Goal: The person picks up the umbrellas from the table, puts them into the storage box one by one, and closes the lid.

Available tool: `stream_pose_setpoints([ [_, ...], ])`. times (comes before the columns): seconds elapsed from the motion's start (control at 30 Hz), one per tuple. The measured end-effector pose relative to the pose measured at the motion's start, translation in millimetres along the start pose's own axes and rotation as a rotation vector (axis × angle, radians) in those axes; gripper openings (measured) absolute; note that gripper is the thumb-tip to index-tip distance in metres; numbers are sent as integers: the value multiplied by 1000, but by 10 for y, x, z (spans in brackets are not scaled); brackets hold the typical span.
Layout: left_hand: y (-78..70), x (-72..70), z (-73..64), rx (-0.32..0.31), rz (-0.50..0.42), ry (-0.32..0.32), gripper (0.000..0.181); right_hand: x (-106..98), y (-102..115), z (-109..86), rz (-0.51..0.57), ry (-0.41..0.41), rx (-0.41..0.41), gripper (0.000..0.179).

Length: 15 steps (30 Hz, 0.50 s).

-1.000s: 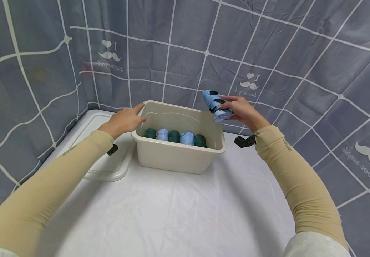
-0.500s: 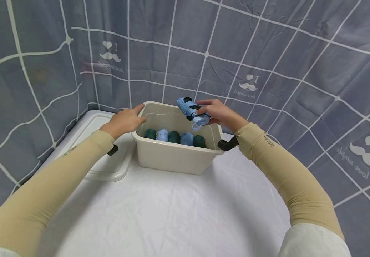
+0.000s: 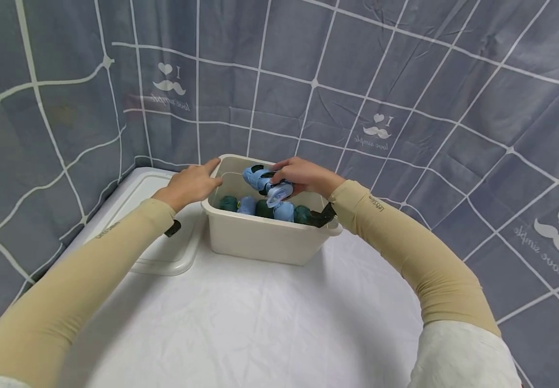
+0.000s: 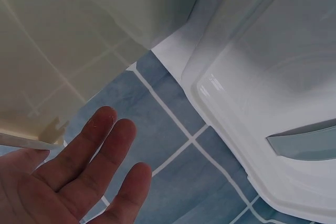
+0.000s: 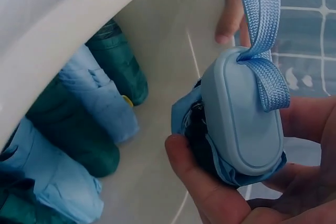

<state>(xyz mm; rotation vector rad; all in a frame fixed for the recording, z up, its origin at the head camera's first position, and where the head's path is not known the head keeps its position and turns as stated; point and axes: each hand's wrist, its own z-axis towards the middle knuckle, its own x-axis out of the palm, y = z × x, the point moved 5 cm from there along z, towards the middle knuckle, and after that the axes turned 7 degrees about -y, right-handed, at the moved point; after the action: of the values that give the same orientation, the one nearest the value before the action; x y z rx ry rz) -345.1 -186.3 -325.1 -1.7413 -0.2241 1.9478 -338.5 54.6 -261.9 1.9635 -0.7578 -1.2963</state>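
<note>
In the head view my right hand (image 3: 308, 177) grips a folded light blue umbrella (image 3: 256, 178) with black patches, over the open cream bin (image 3: 257, 237). The right wrist view shows its flat oval handle (image 5: 244, 114) and woven wrist strap (image 5: 262, 19), with thumb and fingers around its body. A row of rolled umbrellas lies inside the bin, alternating dark green (image 5: 79, 127) and light blue (image 5: 102, 95). My left hand (image 3: 191, 184) rests at the bin's left rim; in the left wrist view its fingers (image 4: 100, 166) extend loosely outside the wall.
A white lid (image 3: 163, 258) lies left of the bin, partly behind my left forearm. White cloth (image 3: 250, 318) covers the table. A blue-grey curtain with white grid lines (image 3: 279, 97) hangs close behind and at both sides.
My right hand has carried the blue umbrella leftward and down, from beyond the bin's right end to over its middle. My left hand stays at the rim.
</note>
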Motion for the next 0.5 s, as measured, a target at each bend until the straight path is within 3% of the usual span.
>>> stream_pose_setpoints([
  [0.33, 3, 27, 5, -4, 1, -3, 68, 310, 55, 327, -43, 94, 90, 54],
  [0.5, 4, 12, 34, -14, -1, -13, 68, 442, 112, 479, -55, 134, 87, 30],
])
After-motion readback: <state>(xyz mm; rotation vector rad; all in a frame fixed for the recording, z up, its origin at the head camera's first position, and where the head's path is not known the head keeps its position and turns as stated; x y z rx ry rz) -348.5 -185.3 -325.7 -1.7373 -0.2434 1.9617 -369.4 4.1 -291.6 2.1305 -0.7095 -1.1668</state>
